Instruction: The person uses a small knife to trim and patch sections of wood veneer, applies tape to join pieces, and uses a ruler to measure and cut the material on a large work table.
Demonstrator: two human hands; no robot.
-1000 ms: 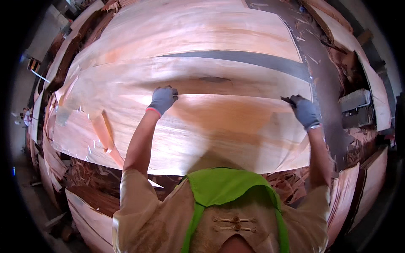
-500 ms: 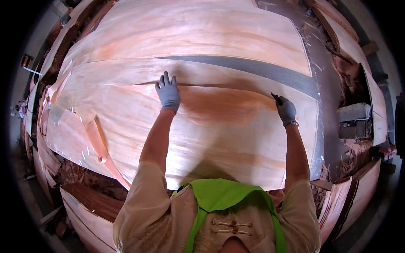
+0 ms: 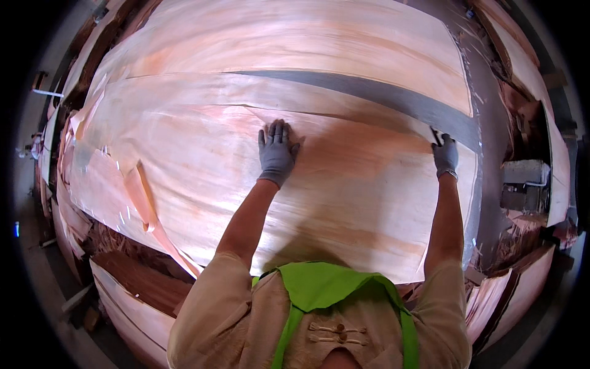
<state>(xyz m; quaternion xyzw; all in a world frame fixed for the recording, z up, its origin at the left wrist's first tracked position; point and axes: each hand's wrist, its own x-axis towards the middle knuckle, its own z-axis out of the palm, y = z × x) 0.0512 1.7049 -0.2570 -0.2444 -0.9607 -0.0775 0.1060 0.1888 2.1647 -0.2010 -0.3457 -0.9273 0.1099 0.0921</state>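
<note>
Wide sheets of pale pink wood veneer point(image 3: 227, 166) lie spread before me. My left hand point(image 3: 278, 154), in a grey glove, rests palm down on the near sheet just below its far edge, fingers stretched. My right hand point(image 3: 445, 155), gloved too, is closed around a small dark knife-like tool point(image 3: 435, 133) near that sheet's right end. The tool's tip points away from me, and its exact shape is too small to make out. A long grey strip point(image 3: 362, 89) shows between the near sheets and the far veneer sheet point(image 3: 295, 43).
A curled veneer offcut point(image 3: 142, 200) lies on the left part of the sheet. Stacked veneer point(image 3: 132, 295) stands at the lower left, with more at the right point(image 3: 522, 289). Grey blocks point(image 3: 525, 178) and wood scraps lie beyond the right edge.
My left hand has moved right and nearer to me, now flat on the veneer. The right hand with the tool has shifted right. The lifted veneer edge now lies flatter.
</note>
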